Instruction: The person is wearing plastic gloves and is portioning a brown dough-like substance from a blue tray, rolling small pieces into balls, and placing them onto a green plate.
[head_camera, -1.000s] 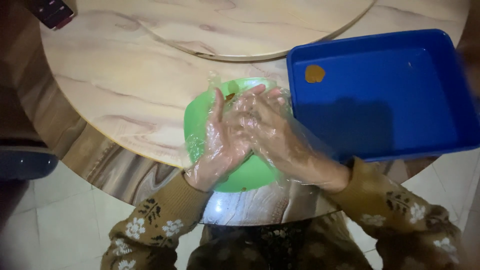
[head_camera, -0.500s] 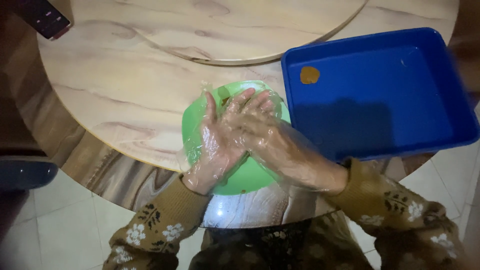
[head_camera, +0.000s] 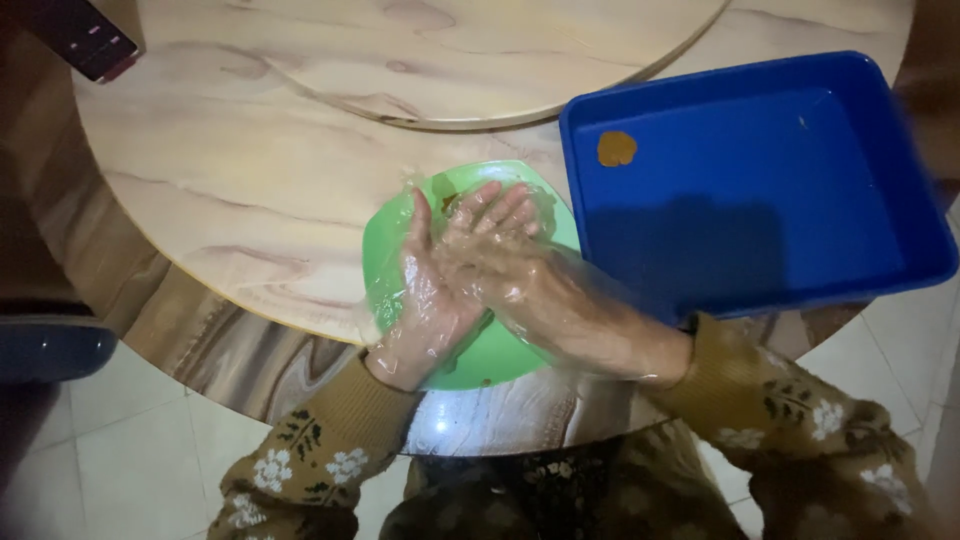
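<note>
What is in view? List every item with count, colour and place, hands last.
Round table: one, pale wood grain, fills the upper frame.
Raised round disc: one, same wood, table centre.
Green bowl: one, near table edge, under the hands.
Blue tray: one, rectangular, right of the bowl.
Brown piece: one, small, in the tray's far left corner.
Dark device: one, top left table edge; kind unclear.
Tiled floor: pale, below the table.
Left hand: clear plastic glove, palm up over the bowl.
Right hand: clear glove, pressed across the left.
</note>
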